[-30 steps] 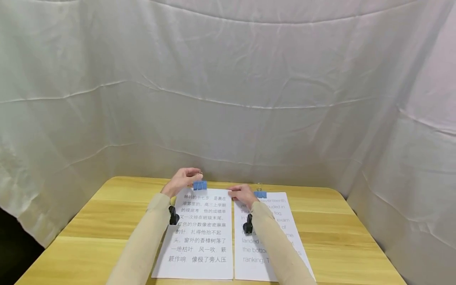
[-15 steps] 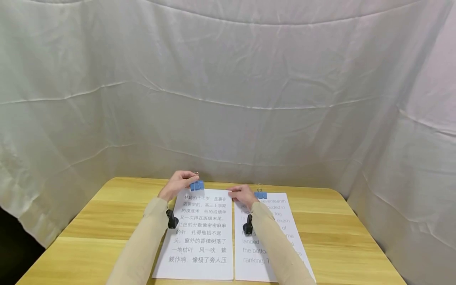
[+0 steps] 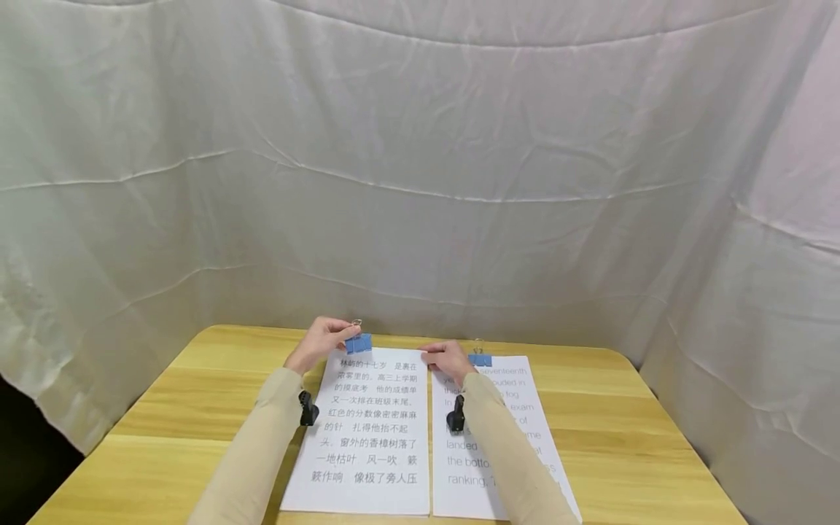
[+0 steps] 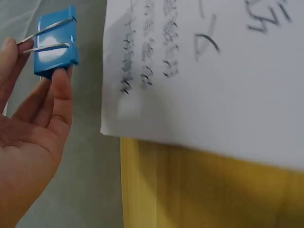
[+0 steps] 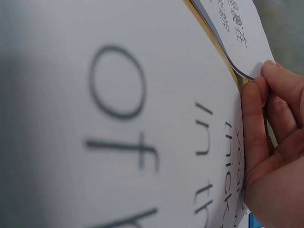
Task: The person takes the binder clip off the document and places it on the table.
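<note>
At the far edge of the left stack of paper [image 3: 374, 445], printed with Chinese text, my left hand [image 3: 318, 345] holds a blue binder clip [image 3: 358, 343] by its thumb and fingers. In the left wrist view the binder clip [image 4: 56, 42] shows both wire handles and a gap between it and the paper's edge [image 4: 111, 111]. My right hand [image 3: 448, 357] pinches the far right corner of that same stack; the right wrist view shows the corner [image 5: 247, 57] lifted and bent between thumb and fingers.
A second stack of paper [image 3: 469, 499] with English text lies to the right, partly under my right forearm. Another blue binder clip [image 3: 482, 359] sits at its far edge. The wooden table [image 3: 630, 437] ends at a grey curtain [image 3: 420, 240].
My left hand has shifted slightly left with the binder clip, which has turned a little. My right hand stays at the corner of the left stack.
</note>
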